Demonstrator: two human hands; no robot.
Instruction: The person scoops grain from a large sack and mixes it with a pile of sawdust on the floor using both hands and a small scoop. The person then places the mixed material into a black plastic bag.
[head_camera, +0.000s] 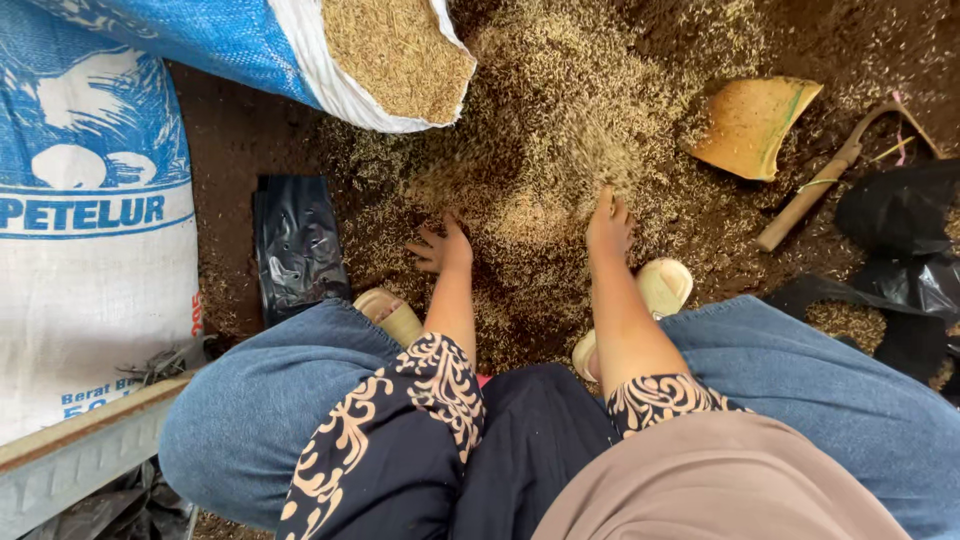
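A big white and blue sack (95, 260) stands at the left side. A second blue and white sack (300, 55) lies at the top with its open mouth facing right and down, and it is full of tan husks.

A wide heap of husks (560, 130) is spread over the dark soil (240, 140). The heap is long from the top down toward the person's knees, and it lies right in front of the person, between both hands.

The person squats in blue jeans (270, 400), with dark sleeves that have a cream swirl pattern. Two tan sandals (660, 285) peek out by the knees.

A flat pile of black plastic bags (295, 245) lies left of the hands. More black plastic (900, 240) sits at the right edge. A broken yellow scoop (755, 125) lies at the upper right. Next to it is a wooden-handled tool (820, 190); its handle runs slanted, from lower left to upper right.

The left hand (440, 245) is spread wide, fingers apart, pressed flat on the husks. The right hand (608, 225) reaches forward into the heap with fingers close together, pointing up the picture; it holds nothing that I can see.
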